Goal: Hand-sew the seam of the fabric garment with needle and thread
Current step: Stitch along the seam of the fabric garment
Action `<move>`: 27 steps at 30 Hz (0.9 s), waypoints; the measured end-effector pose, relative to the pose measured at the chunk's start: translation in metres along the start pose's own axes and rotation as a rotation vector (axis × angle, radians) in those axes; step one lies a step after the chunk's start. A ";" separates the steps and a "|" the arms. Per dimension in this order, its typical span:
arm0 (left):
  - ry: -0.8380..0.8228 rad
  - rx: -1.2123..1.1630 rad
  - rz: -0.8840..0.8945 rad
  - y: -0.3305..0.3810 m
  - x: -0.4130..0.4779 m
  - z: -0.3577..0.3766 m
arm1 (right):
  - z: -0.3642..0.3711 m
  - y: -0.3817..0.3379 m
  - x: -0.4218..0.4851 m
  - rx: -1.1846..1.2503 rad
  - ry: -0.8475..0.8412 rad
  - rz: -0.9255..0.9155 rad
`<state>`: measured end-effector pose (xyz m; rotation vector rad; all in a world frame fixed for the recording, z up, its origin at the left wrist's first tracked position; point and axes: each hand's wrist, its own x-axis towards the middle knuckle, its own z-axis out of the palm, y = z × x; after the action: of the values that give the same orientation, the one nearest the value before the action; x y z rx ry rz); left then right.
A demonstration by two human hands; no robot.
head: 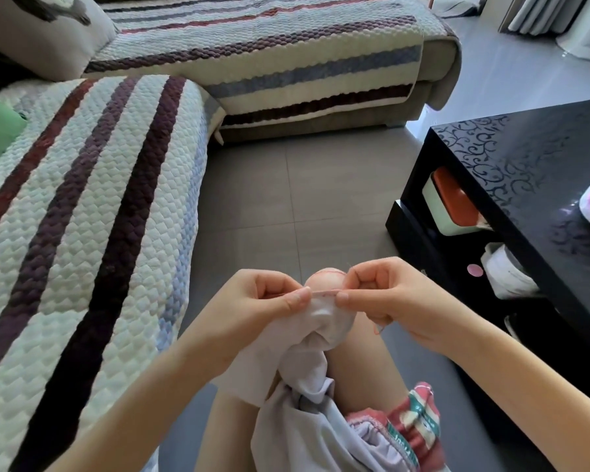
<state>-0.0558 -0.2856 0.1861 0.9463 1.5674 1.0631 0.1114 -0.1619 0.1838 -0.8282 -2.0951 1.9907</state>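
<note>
Above knee (324, 282): garment (307, 369) seam (322, 294) pinched taut between left hand (273, 298) and right hand (382, 294) | pink thread (326, 273) looped near right hand | needle unseen | advisable: hold tension, space stitches evenly

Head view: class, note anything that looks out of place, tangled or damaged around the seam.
A thin pink thread loops slack above the pale lilac fabric garment, between the left hand and right hand pinching its seam; it could snag.
</note>
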 end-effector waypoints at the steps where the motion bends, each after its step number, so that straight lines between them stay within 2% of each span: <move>1: 0.001 -0.016 -0.016 -0.001 0.000 0.001 | 0.001 0.002 0.000 -0.056 0.014 -0.024; 6: 0.027 -0.035 -0.072 -0.001 0.003 -0.001 | 0.006 0.014 -0.006 -0.143 0.188 -0.175; 12: 0.065 -0.041 -0.057 0.005 0.004 0.000 | 0.020 0.020 -0.015 -0.465 0.297 -0.424; 27: 0.064 -0.025 -0.040 0.006 0.010 0.001 | 0.019 0.017 -0.009 -0.490 0.362 -0.463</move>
<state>-0.0566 -0.2745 0.1889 0.8677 1.6152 1.0918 0.1157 -0.1832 0.1678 -0.6219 -2.3002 1.0331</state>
